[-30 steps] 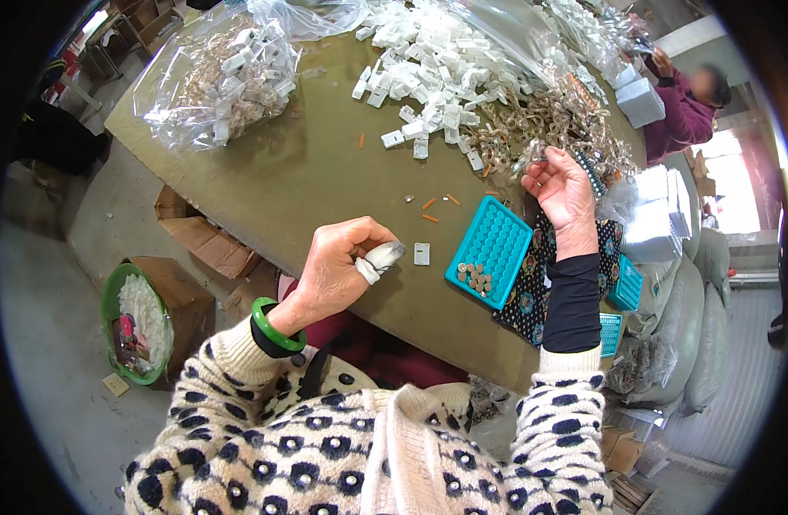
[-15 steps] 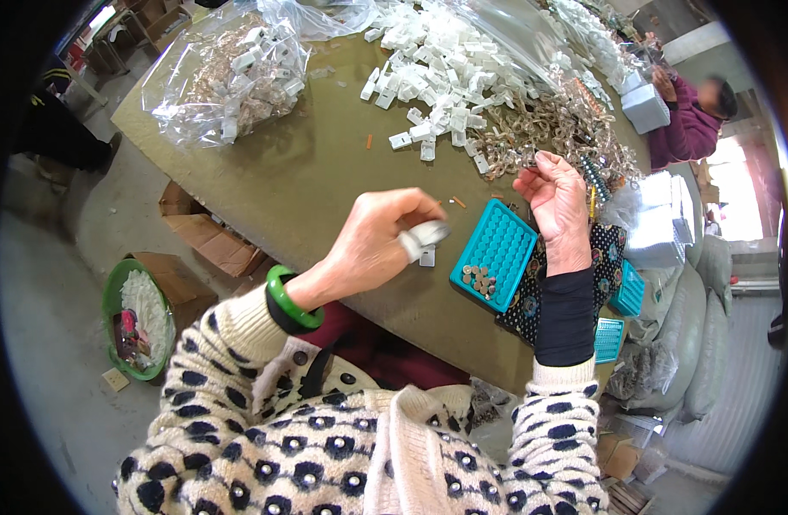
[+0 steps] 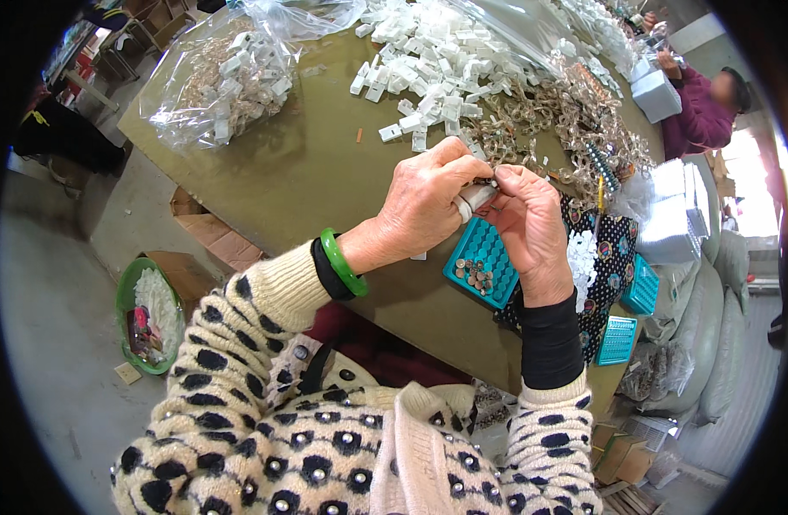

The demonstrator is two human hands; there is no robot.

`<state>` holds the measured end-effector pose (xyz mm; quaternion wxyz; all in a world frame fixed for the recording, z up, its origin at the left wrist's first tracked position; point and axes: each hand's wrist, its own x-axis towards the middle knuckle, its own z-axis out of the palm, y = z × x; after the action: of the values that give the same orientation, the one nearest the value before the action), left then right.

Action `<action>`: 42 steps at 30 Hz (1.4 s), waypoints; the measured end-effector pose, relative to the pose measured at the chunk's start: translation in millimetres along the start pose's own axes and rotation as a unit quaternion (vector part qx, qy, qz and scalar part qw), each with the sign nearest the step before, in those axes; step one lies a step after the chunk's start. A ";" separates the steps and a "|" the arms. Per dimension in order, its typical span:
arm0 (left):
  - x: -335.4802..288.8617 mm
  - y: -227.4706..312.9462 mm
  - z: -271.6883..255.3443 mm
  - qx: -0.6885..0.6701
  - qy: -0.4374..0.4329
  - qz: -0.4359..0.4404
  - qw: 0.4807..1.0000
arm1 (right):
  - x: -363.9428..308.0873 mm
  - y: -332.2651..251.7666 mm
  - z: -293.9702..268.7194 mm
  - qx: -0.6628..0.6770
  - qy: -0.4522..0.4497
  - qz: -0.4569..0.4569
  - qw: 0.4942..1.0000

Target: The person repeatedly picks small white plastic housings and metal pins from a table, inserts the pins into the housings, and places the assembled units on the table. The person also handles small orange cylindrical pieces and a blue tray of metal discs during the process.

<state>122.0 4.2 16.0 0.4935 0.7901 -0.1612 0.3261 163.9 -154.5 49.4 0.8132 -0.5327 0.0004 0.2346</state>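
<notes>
Held piece: a small white plastic block [image 3: 474, 199], just right of frame centre, above the table, pinched between both hands.
Left hand [image 3: 424, 206]: closed round the block, fingers curled over its top; a green bangle [image 3: 342, 263] sits on that wrist.
Right hand [image 3: 531, 227]: fingertips pressed to the block's right end, nipping what seems a tiny metal part, too small to make out.
Handling: judged light, rigid and smooth, so apt to slip; best taken by its flat sides, leaving the end free.
Blue tray [image 3: 481, 262]: directly under the hands, a gridded holder with small metal bits in its lower cells.
White block heap [image 3: 437, 64]: upper centre, loose on the table, well apart from the hands.
Metal clip pile [image 3: 574, 116]: upper right, tangled, near the right hand.
Clear bag [image 3: 222, 77]: upper left, holding more blocks and clips.
Table [image 3: 308, 172]: olive-brown top, running diagonally.
Green basket [image 3: 145, 313]: lower left, on the floor.
Other person [image 3: 703, 107]: far upper right, in a magenta sleeve.
</notes>
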 end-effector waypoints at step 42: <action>4.6 16.4 -13.6 -0.417 -0.072 -0.396 0.815 | -22.6 2.1 -2.2 -0.041 0.042 -0.219 0.974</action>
<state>111.1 9.0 34.2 0.8490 0.5255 0.0104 -0.0537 143.6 -164.3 52.2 0.8216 -0.5620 -0.0916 0.0279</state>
